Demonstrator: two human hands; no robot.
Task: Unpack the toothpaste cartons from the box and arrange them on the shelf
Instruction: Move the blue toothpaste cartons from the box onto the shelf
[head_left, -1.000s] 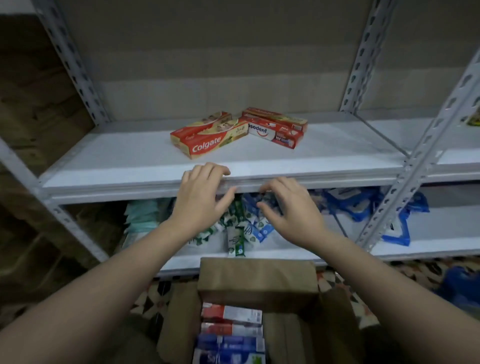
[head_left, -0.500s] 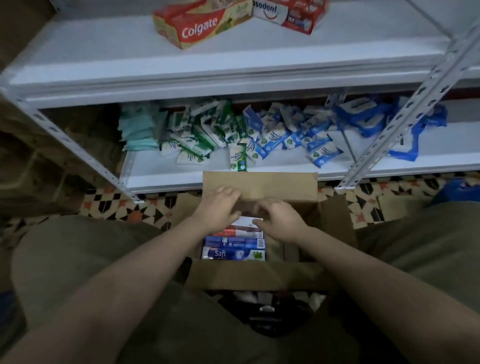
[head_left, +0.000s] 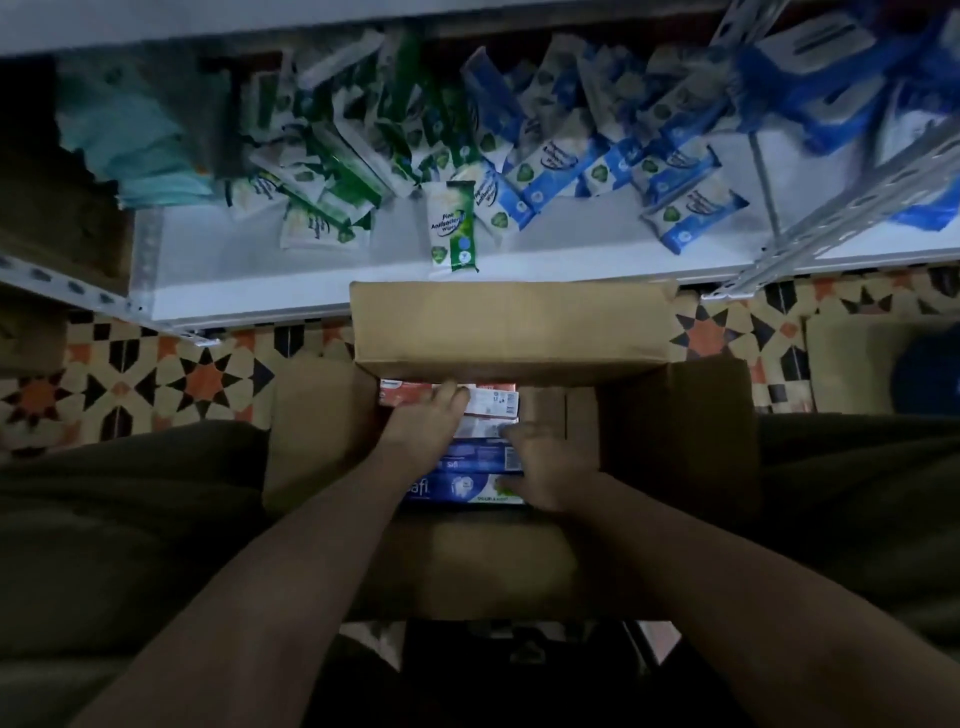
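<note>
An open cardboard box (head_left: 675, 441) sits on the floor between my knees, its far flap (head_left: 509, 332) standing up. Inside lie several toothpaste cartons in a row: a red-and-white carton (head_left: 493, 400) farthest from me, a white one, then two blue Safi cartons (head_left: 457, 488) nearest. My left hand (head_left: 423, 423) reaches into the box with its fingers curled over the red-and-white carton. At the cartons' right ends, my right hand (head_left: 550, 462) has its fingers curled against the white and blue ones. The upper shelf is out of view.
The lower white shelf (head_left: 311, 280) just beyond the box holds several green and blue wipe packs (head_left: 452, 223), teal packs (head_left: 145, 150) at left and blue packs (head_left: 831, 78) at right. A perforated metal upright (head_left: 831, 208) slants at right. Patterned tiles (head_left: 156, 379) cover the floor.
My view has tilted further down, and the upper shelf with its Colgate and Pepsodent cartons has left the frame. Both hands have gone from the box's top down onto the cartons inside.
</note>
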